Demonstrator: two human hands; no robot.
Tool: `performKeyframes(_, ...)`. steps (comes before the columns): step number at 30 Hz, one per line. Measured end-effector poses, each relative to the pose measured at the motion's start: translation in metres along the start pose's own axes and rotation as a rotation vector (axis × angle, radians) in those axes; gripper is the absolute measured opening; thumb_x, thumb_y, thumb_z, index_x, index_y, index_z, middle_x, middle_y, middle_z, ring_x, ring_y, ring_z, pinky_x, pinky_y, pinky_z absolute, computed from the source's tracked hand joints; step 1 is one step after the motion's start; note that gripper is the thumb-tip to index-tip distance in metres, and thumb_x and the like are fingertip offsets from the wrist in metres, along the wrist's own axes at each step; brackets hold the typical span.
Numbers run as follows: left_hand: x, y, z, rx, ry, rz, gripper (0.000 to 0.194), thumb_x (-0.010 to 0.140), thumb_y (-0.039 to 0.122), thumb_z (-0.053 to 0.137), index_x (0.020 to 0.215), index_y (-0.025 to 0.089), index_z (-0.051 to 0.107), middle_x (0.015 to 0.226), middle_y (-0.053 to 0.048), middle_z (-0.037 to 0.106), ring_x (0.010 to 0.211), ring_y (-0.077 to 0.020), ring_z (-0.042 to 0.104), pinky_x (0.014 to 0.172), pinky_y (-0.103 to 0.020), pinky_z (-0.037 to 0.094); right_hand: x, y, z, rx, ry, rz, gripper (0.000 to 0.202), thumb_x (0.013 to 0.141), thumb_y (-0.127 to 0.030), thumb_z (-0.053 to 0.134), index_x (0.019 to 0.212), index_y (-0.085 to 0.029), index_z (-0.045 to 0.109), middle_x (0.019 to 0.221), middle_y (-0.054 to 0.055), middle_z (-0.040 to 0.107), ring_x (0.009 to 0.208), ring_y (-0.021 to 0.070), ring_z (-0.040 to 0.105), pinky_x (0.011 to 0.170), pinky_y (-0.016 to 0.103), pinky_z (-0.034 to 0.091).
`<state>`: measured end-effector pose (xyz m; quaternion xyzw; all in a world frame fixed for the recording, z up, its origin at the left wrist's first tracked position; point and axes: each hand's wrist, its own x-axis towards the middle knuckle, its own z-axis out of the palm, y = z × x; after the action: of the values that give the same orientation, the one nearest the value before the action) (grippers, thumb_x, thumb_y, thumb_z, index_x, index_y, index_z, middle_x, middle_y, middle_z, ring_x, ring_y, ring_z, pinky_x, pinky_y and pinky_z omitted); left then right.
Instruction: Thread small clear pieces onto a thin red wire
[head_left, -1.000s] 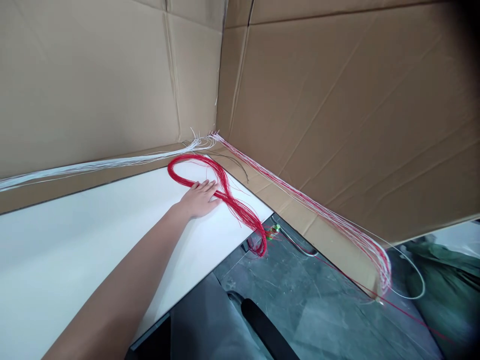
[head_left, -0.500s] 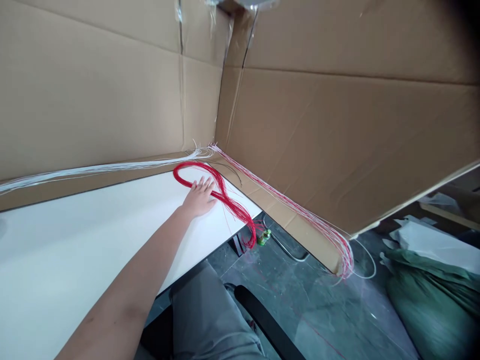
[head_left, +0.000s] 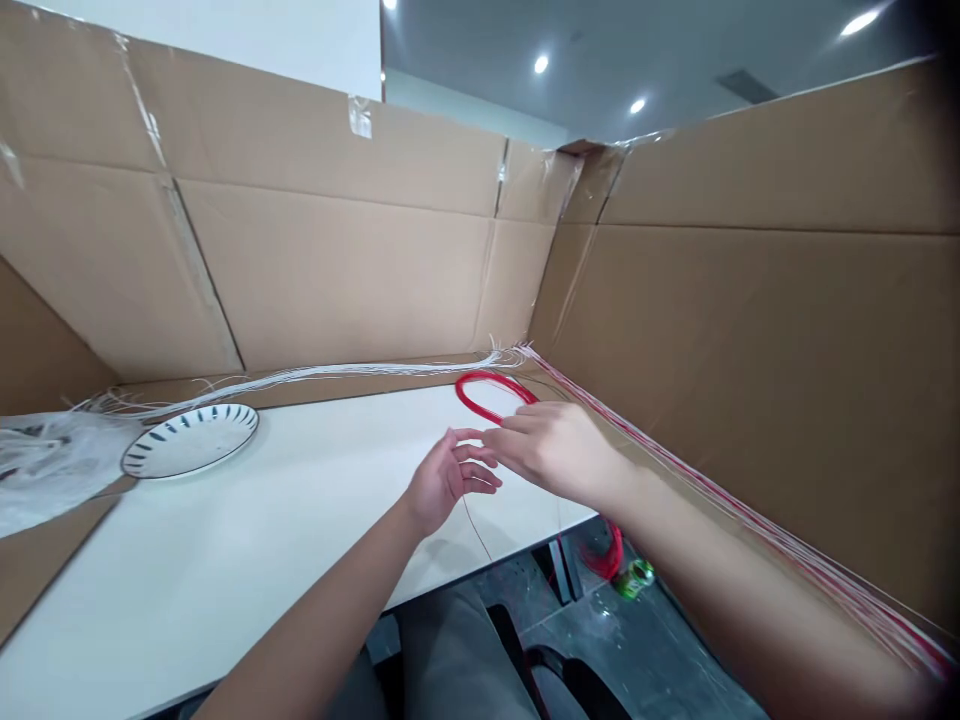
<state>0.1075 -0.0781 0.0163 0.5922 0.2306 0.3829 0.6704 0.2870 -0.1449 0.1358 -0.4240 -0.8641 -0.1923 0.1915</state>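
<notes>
My left hand (head_left: 442, 480) is above the white table, its thumb against the index side and the other fingers loosely curved. A thin red wire (head_left: 475, 524) hangs below it. My right hand (head_left: 559, 450) meets it from the right, fingers pinched together, their tips close to the left fingertips. The wire between the fingertips is too fine to make out. Behind the right hand, a looped bundle of red wires (head_left: 474, 400) lies on the table. The bundle's loose ends (head_left: 611, 555) hang over the table's near right edge; its middle is hidden by my right hand and forearm.
White wires (head_left: 360, 370) run along the back cardboard wall (head_left: 337, 270). Red and white wires (head_left: 697, 480) line the right wall. A striped plate (head_left: 195, 445) and a clear plastic bag (head_left: 67, 460) lie at left. A green can (head_left: 634, 578) stands below the table edge.
My left hand has left the red bundle and moved nearer. My right hand has come into view beside it. The camera has tilted up and turned left, showing the plate and ceiling.
</notes>
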Motion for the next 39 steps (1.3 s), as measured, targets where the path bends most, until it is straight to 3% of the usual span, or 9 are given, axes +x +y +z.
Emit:
performKeyframes(4, -0.021, 0.017, -0.048, -0.053, 0.151, -0.125, 0.063, 0.093, 0.074, 0.045, 0.116, 0.018, 0.063, 0.092, -0.007, 0.069, 0.056, -0.0121, 0.062, 0.047, -0.024, 0.041, 0.058, -0.008, 0.089, 0.013, -0.072, -0.037, 0.028, 0.099, -0.022, 0.062, 0.075, -0.019, 0.076, 0.074, 0.005, 0.069, 0.070, 0.0181, 0.052, 0.067, 0.034, 0.033)
performKeyframes(7, -0.026, 0.011, -0.078, -0.003, 0.349, -0.154, 0.044, 0.097, 0.058, 0.056, 0.101, 0.015, 0.063, 0.070, 0.004, 0.055, 0.043, -0.0030, 0.035, 0.041, -0.019, 0.024, 0.090, -0.015, 0.144, 0.041, -0.017, 0.061, 0.031, 0.104, -0.027, 0.054, 0.090, -0.021, 0.081, 0.095, 0.011, 0.072, 0.093, 0.0252, 0.055, 0.082, 0.039, 0.037)
performKeyframes(10, -0.018, -0.003, -0.106, 0.060, 0.455, -0.190, 0.036, 0.102, 0.049, 0.055, 0.095, 0.014, 0.062, 0.064, 0.007, 0.046, 0.044, -0.0038, 0.031, 0.040, -0.018, 0.027, 0.117, -0.022, 0.195, 0.086, 0.037, 0.191, 0.031, 0.102, -0.021, 0.052, 0.115, -0.020, 0.079, 0.105, 0.017, 0.071, 0.099, 0.0308, 0.057, 0.086, 0.045, 0.037)
performKeyframes(14, 0.007, -0.014, -0.137, 0.123, 0.421, -0.279, 0.036, 0.102, 0.048, 0.055, 0.093, 0.013, 0.063, 0.067, 0.005, 0.055, 0.046, -0.0050, 0.042, 0.043, -0.019, 0.038, 0.141, -0.017, 0.253, 0.220, 0.033, 0.208, 0.044, 0.092, -0.014, 0.062, 0.134, -0.020, 0.071, 0.096, 0.012, 0.077, 0.091, 0.0265, 0.065, 0.086, 0.041, 0.046)
performKeyframes(19, 0.026, -0.012, -0.153, 0.150, 0.192, -0.407, 0.039, 0.100, 0.049, 0.058, 0.087, 0.013, 0.066, 0.070, 0.000, 0.066, 0.055, -0.0102, 0.061, 0.054, -0.025, 0.051, 0.146, 0.010, 0.290, 0.443, 0.113, 0.165, 0.039, 0.103, -0.016, 0.047, 0.131, -0.027, 0.072, 0.137, 0.002, 0.072, 0.109, 0.0185, 0.070, 0.096, 0.031, 0.054)
performKeyframes(27, 0.019, -0.010, -0.145, 0.260, 0.126, -0.437, 0.036, 0.092, 0.045, 0.062, 0.074, 0.015, 0.072, 0.075, -0.005, 0.070, 0.062, -0.0150, 0.066, 0.065, -0.029, 0.052, 0.140, 0.013, 0.286, 0.780, 0.340, 0.211, 0.041, 0.106, -0.022, 0.041, 0.130, -0.030, 0.074, 0.146, 0.004, 0.064, 0.119, 0.0177, 0.069, 0.105, 0.035, 0.055)
performKeyframes(31, 0.015, -0.006, -0.132, 0.318, 0.079, -0.432, 0.035, 0.092, 0.044, 0.061, 0.073, 0.016, 0.072, 0.070, -0.004, 0.069, 0.065, -0.0144, 0.062, 0.067, -0.028, 0.050, 0.144, 0.023, 0.301, 0.919, 0.400, 0.375, 0.037, 0.103, -0.026, 0.048, 0.128, -0.024, 0.075, 0.137, 0.010, 0.069, 0.121, 0.0194, 0.067, 0.105, 0.033, 0.055)
performKeyframes(36, -0.017, -0.010, -0.068, 0.337, -0.095, -0.439, 0.035, 0.089, 0.049, 0.066, 0.071, 0.020, 0.073, 0.072, -0.005, 0.070, 0.062, -0.0157, 0.060, 0.056, -0.029, 0.046, 0.147, 0.044, 0.318, 1.066, 0.341, 0.659, 0.033, 0.103, -0.027, 0.054, 0.127, -0.015, 0.072, 0.103, 0.009, 0.072, 0.094, 0.0184, 0.069, 0.092, 0.039, 0.059)
performKeyframes(39, -0.052, -0.024, -0.013, 0.259, -0.287, -0.368, 0.029, 0.092, 0.058, 0.063, 0.092, 0.032, 0.075, 0.097, -0.006, 0.075, 0.089, -0.0209, 0.070, 0.069, -0.032, 0.056, 0.145, 0.044, 0.318, 1.191, 0.252, 0.741, 0.030, 0.104, -0.036, 0.059, 0.122, -0.015, 0.068, 0.095, 0.005, 0.072, 0.080, 0.0156, 0.069, 0.077, 0.035, 0.061)
